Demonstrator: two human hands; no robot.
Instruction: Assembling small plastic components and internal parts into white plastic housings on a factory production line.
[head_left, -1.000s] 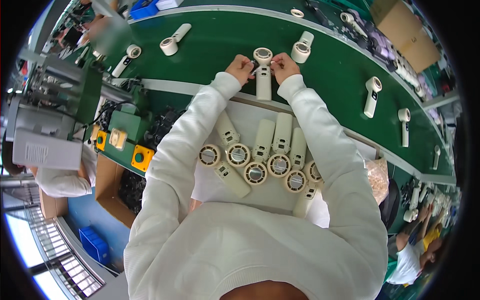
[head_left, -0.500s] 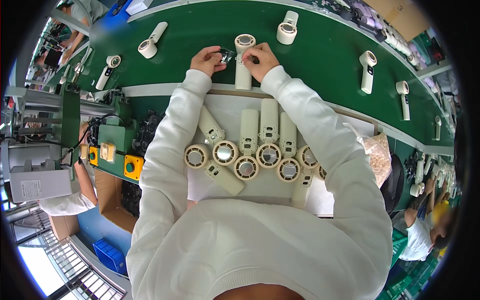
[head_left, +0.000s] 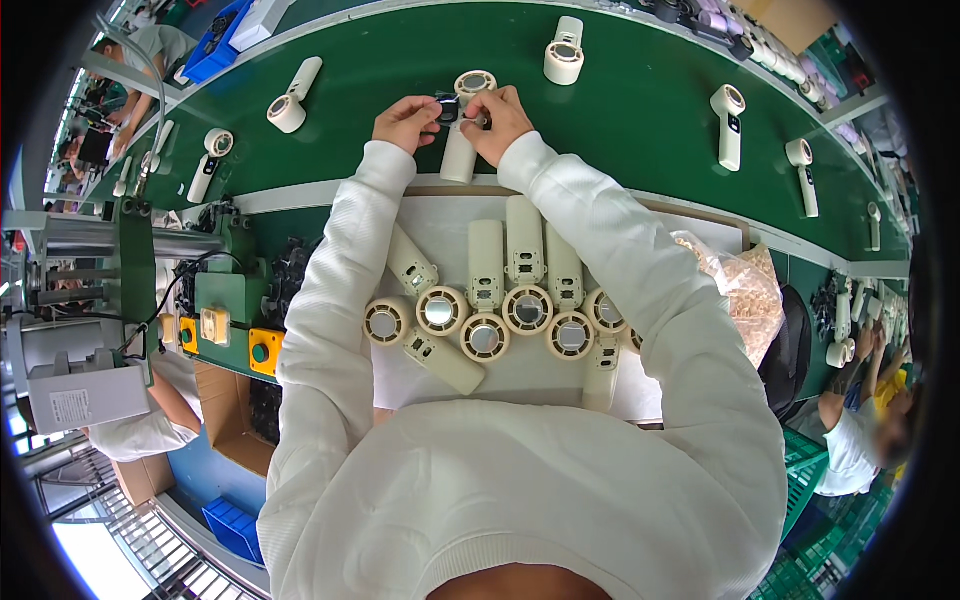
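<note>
A cream handheld fan lies on the green work surface in front of me, slightly tilted, its round head away from me. My left hand pinches a small dark, shiny piece by its edge, just over the left side of the fan's neck. Across from it, my right hand is closed at the right side of the neck, thumb and fingertips together. Whether a small part sits in those fingertips is too small to tell. Between my forearms, several similar cream fans lie on a white sheet, heads toward me.
More fans, such as one at the back and one at the right, lie spread along the green surface. A machine with a yellow-framed green button stands left. A clear bag sits right. Other people work at both sides.
The fan under my hands has shifted left and tilted. The dark piece now overlaps its neck, where a gap showed before. My right hand has moved left with the fan.
</note>
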